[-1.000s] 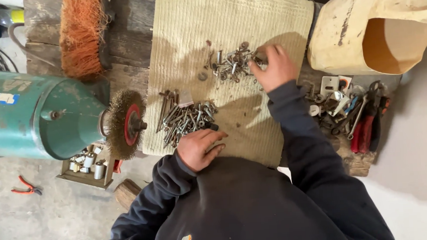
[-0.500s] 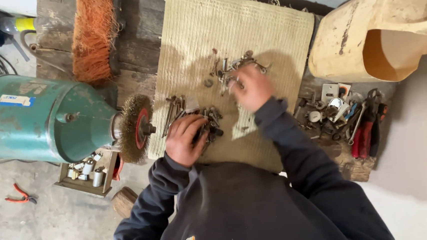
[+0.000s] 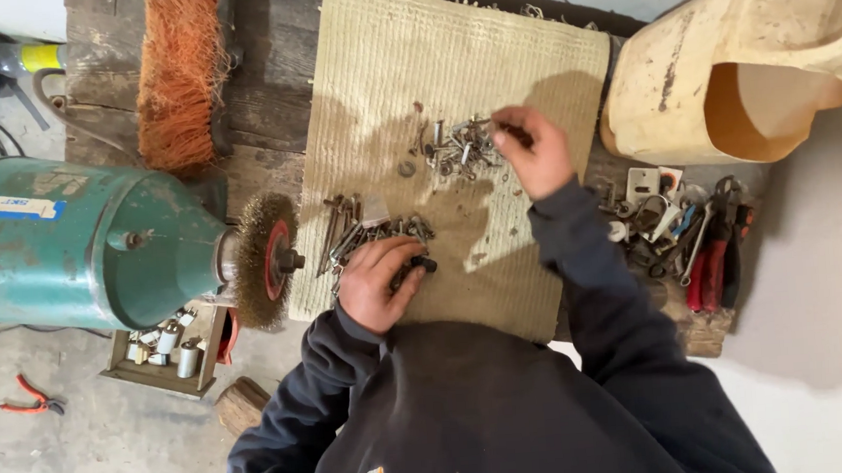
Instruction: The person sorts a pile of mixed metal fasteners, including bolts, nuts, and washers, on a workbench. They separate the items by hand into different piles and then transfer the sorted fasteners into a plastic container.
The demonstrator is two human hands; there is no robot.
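Bolts and screws lie in two heaps on the woven mat; I count two piles but cannot count the pieces in either. My left hand rests curled over the near pile of bolts, its fingers closed around a few dark pieces at that pile's right end. My right hand sits at the right edge of the far pile of screws, fingertips pinched on something small that I cannot make out. One loose washer lies just left of the far pile.

Left of the mat stands one green motor with one wire wheel touching the mat's edge. Beyond it lies one orange brush. Right of the mat sits one cream plastic container, and below it a clutter of red-handled tools. Below the motor, one small box of metal cylinders and one pair of red pliers lie on the concrete floor. The mat covers a worn wooden bench.
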